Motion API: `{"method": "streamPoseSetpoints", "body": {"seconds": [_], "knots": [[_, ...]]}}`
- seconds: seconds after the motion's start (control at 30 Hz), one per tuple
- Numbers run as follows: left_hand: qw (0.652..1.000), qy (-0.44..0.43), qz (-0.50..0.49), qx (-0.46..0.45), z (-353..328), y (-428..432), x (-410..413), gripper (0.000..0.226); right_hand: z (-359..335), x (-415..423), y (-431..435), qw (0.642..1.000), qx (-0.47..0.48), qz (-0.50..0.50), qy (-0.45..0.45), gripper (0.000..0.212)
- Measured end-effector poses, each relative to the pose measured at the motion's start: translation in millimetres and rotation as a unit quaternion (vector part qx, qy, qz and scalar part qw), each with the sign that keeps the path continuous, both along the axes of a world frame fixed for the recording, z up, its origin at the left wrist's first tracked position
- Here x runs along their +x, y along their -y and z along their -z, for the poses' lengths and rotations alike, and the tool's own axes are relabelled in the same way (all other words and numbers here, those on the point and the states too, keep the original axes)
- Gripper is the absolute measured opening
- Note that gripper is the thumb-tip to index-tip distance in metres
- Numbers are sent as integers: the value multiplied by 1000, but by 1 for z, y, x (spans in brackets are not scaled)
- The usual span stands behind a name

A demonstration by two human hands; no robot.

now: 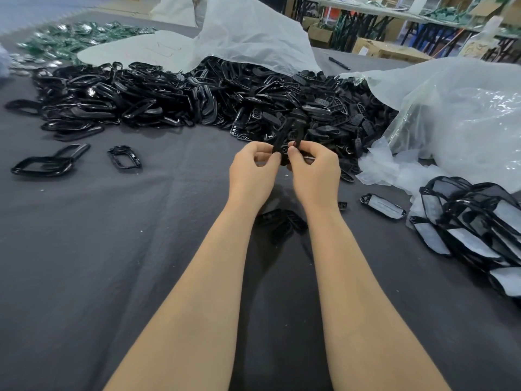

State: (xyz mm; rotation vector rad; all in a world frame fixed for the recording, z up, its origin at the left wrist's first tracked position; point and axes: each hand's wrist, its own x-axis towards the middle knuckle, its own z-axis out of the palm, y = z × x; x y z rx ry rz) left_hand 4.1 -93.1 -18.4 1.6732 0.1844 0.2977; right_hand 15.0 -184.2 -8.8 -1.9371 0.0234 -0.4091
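even, diffuse overhead light, moderately bright, no hard shadows. soft dark shadow on the worktop (112, 249) cloth under and between the forearms. specular glints on the glossy black parts pile (197, 100) and strong white glare on the clear plastic bag (465, 122) at right. wide-angle distortion: the far worktop edge bows and the forearms stretch toward the bottom edge. centre is acceptably sharp; the black part (290, 134) held up shows slight motion blur and merges with the pile behind it. background shelves (394, 12) are soft, with smearing in the top-left corner.
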Motion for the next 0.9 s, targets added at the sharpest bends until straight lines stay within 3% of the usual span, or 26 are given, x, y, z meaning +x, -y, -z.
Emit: {"method": "streamPoseSetpoints", "body": {"seconds": [0.07, 0.13, 0.2, 0.3, 0.47, 0.63, 0.73, 0.9], "knots": [[1000, -7, 11, 21, 0, 1, 0, 14, 0, 0, -1, 997, 70, -12, -21, 11], [999, -6, 5, 31, 1, 2, 0, 12, 1, 0, -1, 994, 103, -24, -37, 18], [1000, -3, -16, -9, 1, 1, 1, 13, 3, 1, 1, 992, 119, -18, -36, 22], [997, -5, -46, -69, 0, -1, 2, 18, 1, 4, 8, 988, 151, 33, -10, 19], [995, -16, -74, -63, 1, -4, 3, 19, -5, 2, 12, 974, 218, 33, 41, 21], [992, -6, -108, -65, 2, -7, 5, 12, -8, -1, 14, 975, 209, 33, 74, 20], [992, -1, -112, -57, 2, -5, 3, 12, -10, -3, 13, 976, 208, -19, 67, 22], [993, 24, -96, -70, -1, -3, 0, 20, -5, -6, 0, 993, 90, -41, 63, 14]]}}
